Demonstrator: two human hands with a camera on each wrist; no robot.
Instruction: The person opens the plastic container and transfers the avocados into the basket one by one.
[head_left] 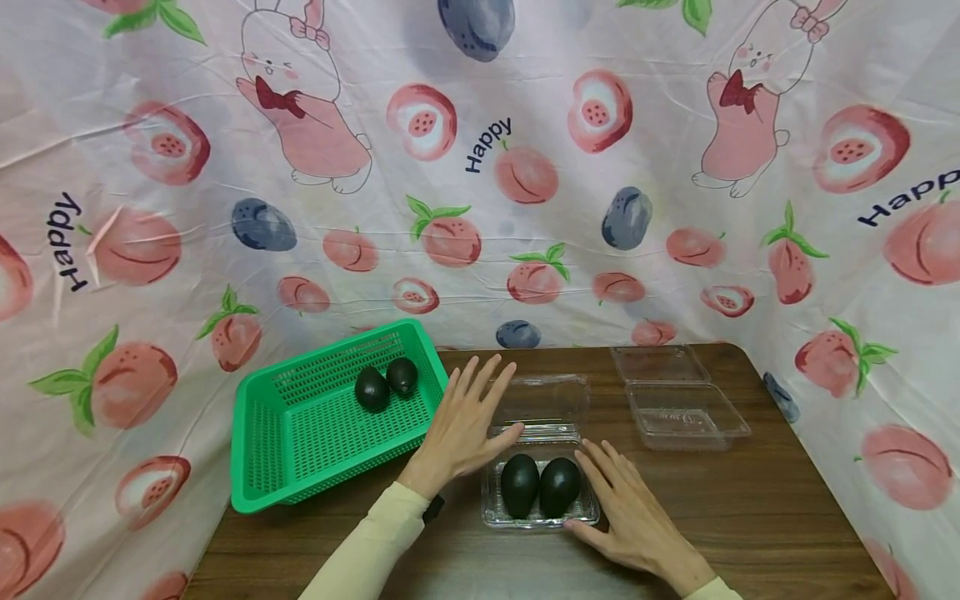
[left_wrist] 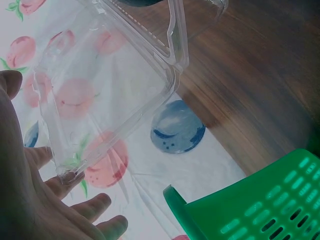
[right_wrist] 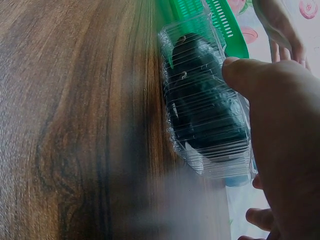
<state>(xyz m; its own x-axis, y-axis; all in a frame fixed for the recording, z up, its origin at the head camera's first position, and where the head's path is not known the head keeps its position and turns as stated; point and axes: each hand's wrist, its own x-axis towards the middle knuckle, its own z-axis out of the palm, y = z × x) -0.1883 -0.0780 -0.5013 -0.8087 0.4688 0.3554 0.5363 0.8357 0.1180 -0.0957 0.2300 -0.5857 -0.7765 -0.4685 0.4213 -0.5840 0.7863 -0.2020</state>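
Observation:
Two dark avocados point(head_left: 519, 486) lie side by side in the base of a clear plastic clamshell box point(head_left: 493, 522) on the table. Its lid point(head_left: 542, 402) stands raised on the far side. My left hand point(head_left: 463, 427) is at the left of that lid, fingers extended; in the left wrist view some fingertips are at the lid's corner point(left_wrist: 69, 175). Along the box's right side is my right hand point(head_left: 628, 515), fingers spread, with the thumb near the front corner. From the right wrist view, the avocados point(right_wrist: 205, 110) show through the ribbed clear wall.
A green perforated basket point(head_left: 258, 493) sits to the left, holding two more avocados point(head_left: 372, 389). Another clear clamshell box point(head_left: 678, 421) lies unfolded at the back right of the wooden table point(head_left: 772, 517). A fruit-printed cloth point(head_left: 525, 225) hangs behind and at both sides.

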